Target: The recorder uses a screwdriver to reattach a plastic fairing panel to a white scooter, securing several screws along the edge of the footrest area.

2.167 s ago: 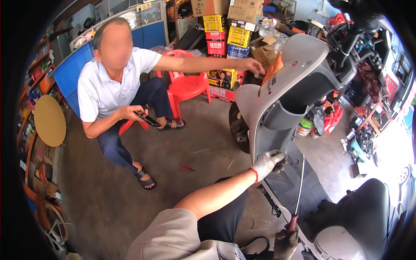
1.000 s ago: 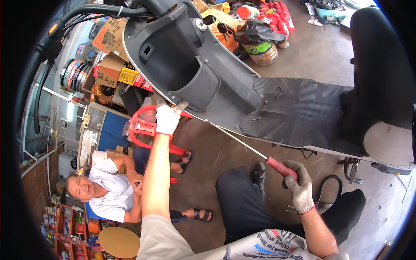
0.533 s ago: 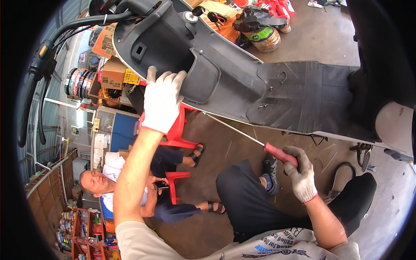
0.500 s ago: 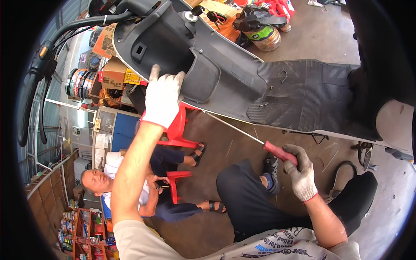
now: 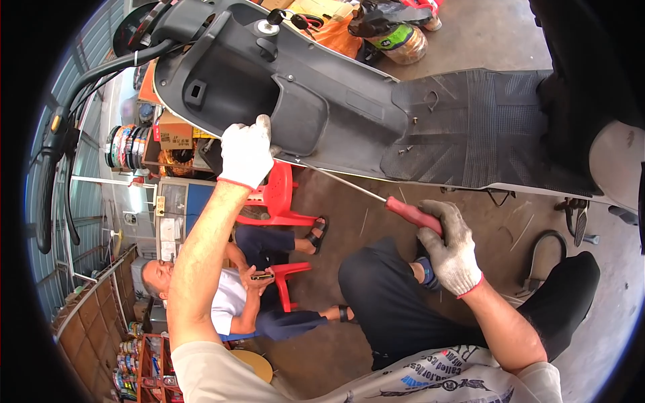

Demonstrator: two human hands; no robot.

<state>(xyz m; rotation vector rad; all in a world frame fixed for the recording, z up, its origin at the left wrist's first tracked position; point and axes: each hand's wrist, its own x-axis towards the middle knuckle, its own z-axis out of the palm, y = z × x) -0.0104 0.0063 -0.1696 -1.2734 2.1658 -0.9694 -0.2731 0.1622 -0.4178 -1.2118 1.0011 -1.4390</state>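
A black plastic front panel (image 5: pixel 356 104) of a scooter slopes across the top, running into its ribbed footboard (image 5: pixel 463 158). My left hand (image 5: pixel 247 153), in a white glove, has its fingers curled over the panel's lower edge beside the storage recess. In my gloved right hand (image 5: pixel 451 245) is a long screwdriver (image 5: pixel 411 213), gripped by its red handle. The thin metal shaft points up and left, its tip at the panel's edge just right of my left hand. Small screws (image 5: pixel 405 150) and a dark loop (image 5: pixel 430 101) lie on the footboard.
A seated person (image 5: pixel 235 302) at lower left holds a phone, near a red plastic chair (image 5: pixel 275 198). The handlebar (image 5: pixel 50 154) reaches down the left side. Keys (image 5: pixel 289 18) hang at the ignition. Bags and a jar (image 5: pixel 406 47) stand beyond the scooter; a stand-like part (image 5: pixel 547 258) lies right.
My left hand's outstretched finger has curled in, and the hand sits lower against the panel's edge. The screwdriver stays at the edge. The whole view has shifted slightly.
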